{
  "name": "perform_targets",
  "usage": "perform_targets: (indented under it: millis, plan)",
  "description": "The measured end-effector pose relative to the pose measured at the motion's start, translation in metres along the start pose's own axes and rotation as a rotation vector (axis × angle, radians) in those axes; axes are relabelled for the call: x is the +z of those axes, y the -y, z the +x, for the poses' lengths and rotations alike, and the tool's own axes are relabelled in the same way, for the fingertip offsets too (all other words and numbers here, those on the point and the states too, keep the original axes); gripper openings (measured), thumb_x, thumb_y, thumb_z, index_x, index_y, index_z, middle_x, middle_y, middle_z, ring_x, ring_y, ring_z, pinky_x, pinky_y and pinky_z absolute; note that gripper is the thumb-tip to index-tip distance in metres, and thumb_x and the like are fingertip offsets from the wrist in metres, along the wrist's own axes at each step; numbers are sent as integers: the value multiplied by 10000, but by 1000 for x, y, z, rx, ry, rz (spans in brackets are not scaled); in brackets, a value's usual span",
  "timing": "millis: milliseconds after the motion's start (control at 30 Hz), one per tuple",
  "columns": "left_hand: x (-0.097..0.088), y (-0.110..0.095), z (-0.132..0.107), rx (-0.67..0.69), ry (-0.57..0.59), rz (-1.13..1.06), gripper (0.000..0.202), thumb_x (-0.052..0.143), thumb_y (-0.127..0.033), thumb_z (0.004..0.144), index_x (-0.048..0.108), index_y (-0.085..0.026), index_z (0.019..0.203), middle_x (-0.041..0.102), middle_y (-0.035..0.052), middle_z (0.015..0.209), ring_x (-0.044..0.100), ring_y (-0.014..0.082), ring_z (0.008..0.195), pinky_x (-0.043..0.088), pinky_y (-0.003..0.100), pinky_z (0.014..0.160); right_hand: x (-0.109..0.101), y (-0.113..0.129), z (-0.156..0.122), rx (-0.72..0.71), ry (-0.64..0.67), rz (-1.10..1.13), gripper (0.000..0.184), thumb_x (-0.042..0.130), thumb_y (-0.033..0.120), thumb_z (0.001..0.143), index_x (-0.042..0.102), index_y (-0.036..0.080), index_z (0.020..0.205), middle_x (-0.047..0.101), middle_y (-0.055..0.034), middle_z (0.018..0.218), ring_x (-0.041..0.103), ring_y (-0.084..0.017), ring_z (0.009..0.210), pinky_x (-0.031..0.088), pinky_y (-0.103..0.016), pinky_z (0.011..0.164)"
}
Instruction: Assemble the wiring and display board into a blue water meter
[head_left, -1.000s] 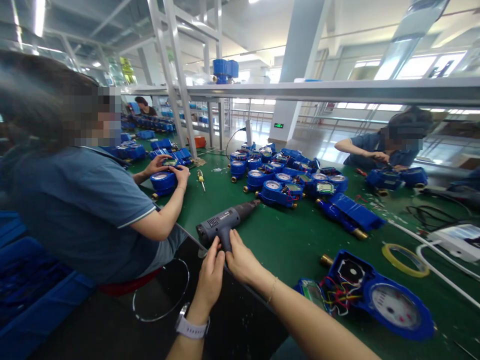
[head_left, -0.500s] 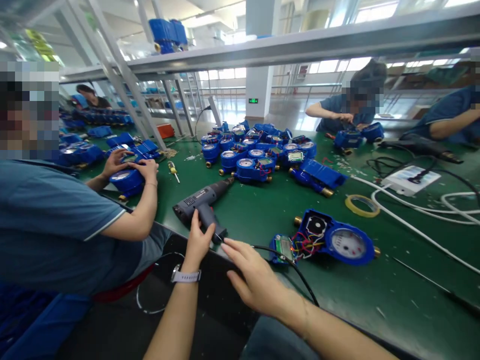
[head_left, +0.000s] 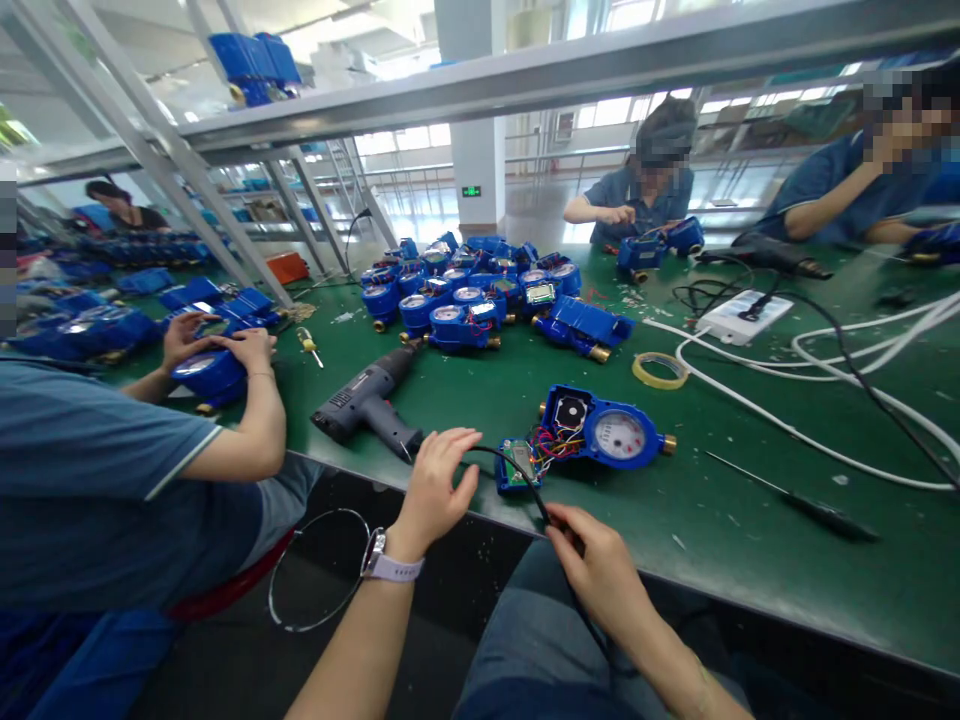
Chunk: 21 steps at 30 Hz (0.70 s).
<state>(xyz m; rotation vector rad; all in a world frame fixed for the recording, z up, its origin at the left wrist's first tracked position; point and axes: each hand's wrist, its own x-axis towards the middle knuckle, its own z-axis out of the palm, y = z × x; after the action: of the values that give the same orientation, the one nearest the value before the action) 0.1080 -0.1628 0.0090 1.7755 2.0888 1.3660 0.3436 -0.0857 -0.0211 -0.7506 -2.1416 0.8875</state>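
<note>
A grey heat gun [head_left: 365,397] lies on the green bench, its nozzle pointing away. Its black cable [head_left: 528,482] runs behind the fingers of my left hand [head_left: 437,487], then bends down toward the bench edge. That hand is open, thumb apart, close to the heat gun's handle; whether it touches the cable is hidden. Thumb and fingers of my right hand [head_left: 598,570] are closed on the cable at the edge. Just beyond the cable lies an opened blue water meter [head_left: 615,435], with coloured wires joining it to a small circuit board [head_left: 519,464] in a blue housing.
Blue water meters [head_left: 457,300] crowd the middle of the bench. To the right are a yellow tape roll [head_left: 660,370], a screwdriver [head_left: 825,515], a white power strip [head_left: 742,317] and white cables. A co-worker's hands [head_left: 251,350] hold a meter at left. A metal shelf [head_left: 360,115] crosses overhead.
My left hand has left the heat gun's handle and moved right to the cable. My right hand has moved right and closed on the cable. The camera view has shifted right.
</note>
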Motion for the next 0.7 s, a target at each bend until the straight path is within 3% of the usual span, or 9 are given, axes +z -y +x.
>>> perform_targets:
  millis: [67, 167, 233, 300, 367, 467, 567, 633, 700]
  plan:
    - [13, -8, 5, -19, 67, -89, 326, 570, -244, 872, 630, -243, 1193, 655, 77, 1208, 564, 257, 1182, 310, 475, 1127, 3, 10, 9, 9, -23, 41, 259, 477, 231, 937, 666, 143, 1090, 694, -96, 901, 622, -195, 655, 519, -319, 608]
    - [19, -1, 10, -70, -31, -168, 249, 477, -324, 918, 655, -195, 1035, 651, 93, 1019, 592, 238, 1013, 441, 423, 984, 0, 29, 17, -66, 28, 121, 281, 454, 242, 967, 655, 159, 1145, 688, -94, 974, 638, -190, 760, 522, -304, 695]
    - [13, 8, 8, -82, -64, -226, 281, 432, -369, 910, 645, -194, 854, 621, 76, 878, 586, 229, 914, 441, 439, 995, -3, 39, 17, -150, 132, 171, 253, 490, 258, 956, 682, 213, 1114, 702, -53, 986, 658, -180, 851, 519, -277, 770]
    - [2, 16, 2, -83, 5, -286, 339, 428, -410, 875, 622, -206, 686, 605, 60, 754, 593, 227, 830, 402, 477, 1061, -5, 41, 13, -167, 175, 187, 203, 521, 268, 943, 699, 227, 1032, 710, -27, 936, 664, -173, 847, 510, -263, 772]
    - [-10, 20, -6, -96, 158, -330, 397, 433, -444, 850, 642, -207, 609, 632, 65, 689, 623, 235, 776, 413, 488, 1064, -7, 35, 9, -99, 121, 167, 184, 512, 260, 947, 685, 200, 942, 697, -33, 848, 650, -175, 758, 498, -270, 697]
    - [-20, 19, -10, -172, 325, -326, 361, 487, -438, 854, 744, -187, 893, 734, 101, 919, 674, 277, 926, 481, 465, 991, -11, 17, 4, 26, 9, 133, 181, 498, 254, 939, 648, 181, 868, 667, -42, 758, 618, -179, 655, 468, -278, 594]
    - [-12, 12, -1, -255, 345, -253, 502, 600, -410, 846, 589, -192, 1297, 614, 130, 1339, 552, 306, 1259, 393, 475, 1099, -22, -1, 1, 84, -77, 111, 175, 517, 302, 920, 640, 186, 875, 670, -61, 796, 626, -202, 704, 491, -305, 633]
    - [0, 4, 12, -287, 388, -198, 647, 699, -401, 785, 521, -191, 1370, 508, 142, 1462, 448, 322, 1369, 290, 487, 1172, -33, -10, 1, 109, -152, 86, 205, 511, 346, 915, 631, 182, 890, 673, -98, 886, 633, -240, 831, 509, -365, 753]
    - [13, -5, 23, -295, 446, -175, 718, 788, -382, 697, 545, -186, 1343, 515, 150, 1453, 446, 342, 1367, 274, 489, 1178, -44, -16, 1, 136, -195, 70, 238, 508, 374, 911, 631, 170, 917, 671, -124, 947, 629, -265, 908, 507, -416, 832]
